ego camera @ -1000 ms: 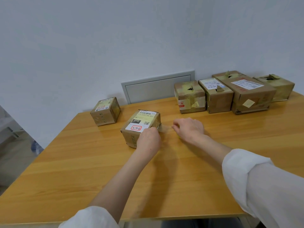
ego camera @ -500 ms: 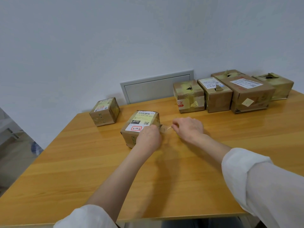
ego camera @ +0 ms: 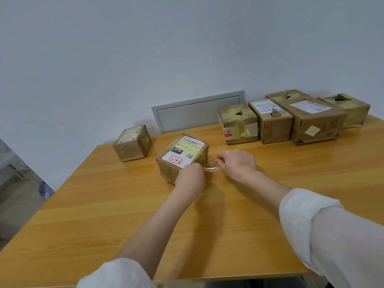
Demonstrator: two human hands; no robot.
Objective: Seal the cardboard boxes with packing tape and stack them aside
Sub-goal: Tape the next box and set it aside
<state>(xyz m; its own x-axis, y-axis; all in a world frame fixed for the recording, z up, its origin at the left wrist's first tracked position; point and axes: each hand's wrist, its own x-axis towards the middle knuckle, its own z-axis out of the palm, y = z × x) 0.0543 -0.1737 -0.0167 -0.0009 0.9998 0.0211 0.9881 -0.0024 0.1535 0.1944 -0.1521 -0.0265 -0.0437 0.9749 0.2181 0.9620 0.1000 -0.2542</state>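
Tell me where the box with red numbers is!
In the head view, the box sits on the table just left of centre, against the left hand, with the right hand pinching tape beside it.

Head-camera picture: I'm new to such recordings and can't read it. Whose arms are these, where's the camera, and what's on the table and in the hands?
No machine: a person wears the camera on the head, so it looks down at their own arms. On the orange-brown wooden table stands a brown cardboard box with a white label. The left hand rests at its near corner, fingers hidden. The right hand pinches a clear strip of packing tape running to that box. A smaller brown cardboard cube sits further left; a row of taped brown cartons stands far right.
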